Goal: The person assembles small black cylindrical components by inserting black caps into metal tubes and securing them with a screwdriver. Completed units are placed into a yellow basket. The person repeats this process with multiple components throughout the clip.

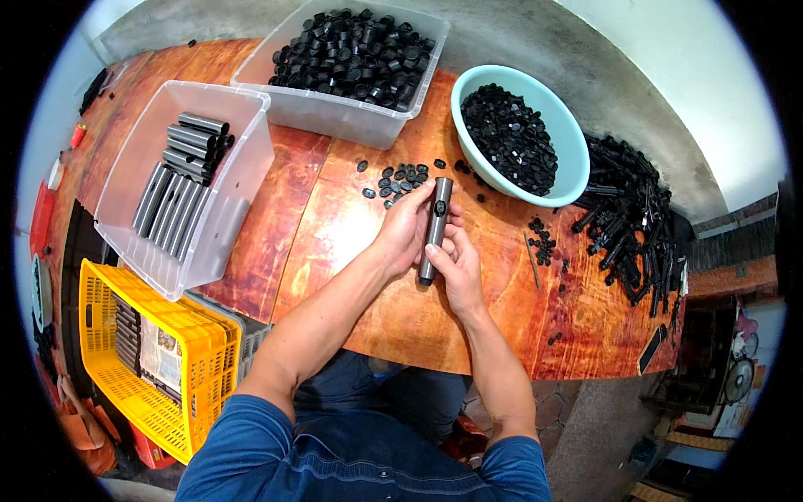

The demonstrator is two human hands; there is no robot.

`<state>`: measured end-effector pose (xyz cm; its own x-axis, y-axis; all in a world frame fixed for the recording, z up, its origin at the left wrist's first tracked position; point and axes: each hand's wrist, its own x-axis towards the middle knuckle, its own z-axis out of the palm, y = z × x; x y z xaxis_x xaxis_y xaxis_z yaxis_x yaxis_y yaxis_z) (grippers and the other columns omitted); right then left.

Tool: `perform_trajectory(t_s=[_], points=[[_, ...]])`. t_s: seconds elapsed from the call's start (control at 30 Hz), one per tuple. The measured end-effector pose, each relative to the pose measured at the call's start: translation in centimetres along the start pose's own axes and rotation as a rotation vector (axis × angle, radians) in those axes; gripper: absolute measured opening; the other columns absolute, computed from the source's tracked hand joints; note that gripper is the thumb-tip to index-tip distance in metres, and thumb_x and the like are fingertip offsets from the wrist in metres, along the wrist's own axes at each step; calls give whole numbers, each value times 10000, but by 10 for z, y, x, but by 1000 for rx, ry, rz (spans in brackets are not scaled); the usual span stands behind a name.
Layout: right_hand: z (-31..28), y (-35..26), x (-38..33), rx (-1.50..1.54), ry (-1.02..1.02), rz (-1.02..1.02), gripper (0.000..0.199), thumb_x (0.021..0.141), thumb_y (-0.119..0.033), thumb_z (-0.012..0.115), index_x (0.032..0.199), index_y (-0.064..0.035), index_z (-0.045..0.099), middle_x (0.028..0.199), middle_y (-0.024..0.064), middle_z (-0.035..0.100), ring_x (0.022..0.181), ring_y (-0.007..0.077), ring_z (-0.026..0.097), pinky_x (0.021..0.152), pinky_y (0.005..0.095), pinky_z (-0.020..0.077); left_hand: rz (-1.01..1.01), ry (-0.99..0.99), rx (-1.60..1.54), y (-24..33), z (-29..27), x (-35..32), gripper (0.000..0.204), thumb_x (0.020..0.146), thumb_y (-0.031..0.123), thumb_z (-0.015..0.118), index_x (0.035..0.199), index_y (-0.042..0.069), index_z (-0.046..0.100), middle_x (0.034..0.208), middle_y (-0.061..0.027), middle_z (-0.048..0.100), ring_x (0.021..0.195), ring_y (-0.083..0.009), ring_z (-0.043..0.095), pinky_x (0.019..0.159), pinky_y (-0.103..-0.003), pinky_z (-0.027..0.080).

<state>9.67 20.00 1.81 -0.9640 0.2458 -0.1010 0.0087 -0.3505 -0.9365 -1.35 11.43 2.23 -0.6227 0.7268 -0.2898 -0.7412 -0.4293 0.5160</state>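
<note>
From here I can't read the printed paper (161, 356) in the yellow plastic crate (211, 368), but the left hand (406, 230) and right hand (457, 269) clamp a dark-grey cylindrical tube (435, 230) over the glossy orange-brown wooden table (401, 330) beside a grey-and-white wall (577, 67).

Passage, center left: wooden tabletop (322, 213), open between translucent tube bin (253, 171) and left hand (403, 227). Passage, right of center: strip between right hand (459, 266) and thin rod (533, 261) (small black pieces (542, 243) just past it). Obstacles: loose oval caps (400, 175), beyond left hand; translucent cap bin (335, 125), top center; light blue basin (575, 163), upper right; black parts heap (623, 226), right; dark grey tube (436, 227), between both hands.
</note>
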Motion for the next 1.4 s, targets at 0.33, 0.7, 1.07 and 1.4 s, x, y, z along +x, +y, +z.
perform_trajectory(t_s=[0.33,0.7,1.07,1.4], points=[[-62,-60,-15,-1275,578,-418,121,887,-125,669,907,-24,733,890,158,736,761,287,720,715,397,568,-28,-32,-64,9,1,-6,452,1047,466,498,1366,149,541,941,-19,619,722,-141,590,623,-284,507],[-111,-74,-37,-1779,649,93,154,862,-172,743,933,-36,763,943,192,735,866,379,709,755,492,563,-215,-204,-60,-15,4,-4,413,1063,376,439,1369,121,550,939,-50,622,731,-160,576,665,-298,519],[-74,-74,-50,-749,420,115,103,917,-93,644,940,-4,690,749,53,700,541,55,512,485,247,368,-216,-194,-26,-24,-3,-2,408,1072,352,401,1360,105,549,968,-55,641,795,-160,607,733,-306,515],[-30,-70,-63,-20,253,-134,267,1003,-80,546,1245,33,567,925,160,723,575,118,601,467,207,416,-223,-284,-80,-28,-4,-2,433,1066,380,415,1394,120,529,978,-37,650,790,-159,622,698,-306,514]])
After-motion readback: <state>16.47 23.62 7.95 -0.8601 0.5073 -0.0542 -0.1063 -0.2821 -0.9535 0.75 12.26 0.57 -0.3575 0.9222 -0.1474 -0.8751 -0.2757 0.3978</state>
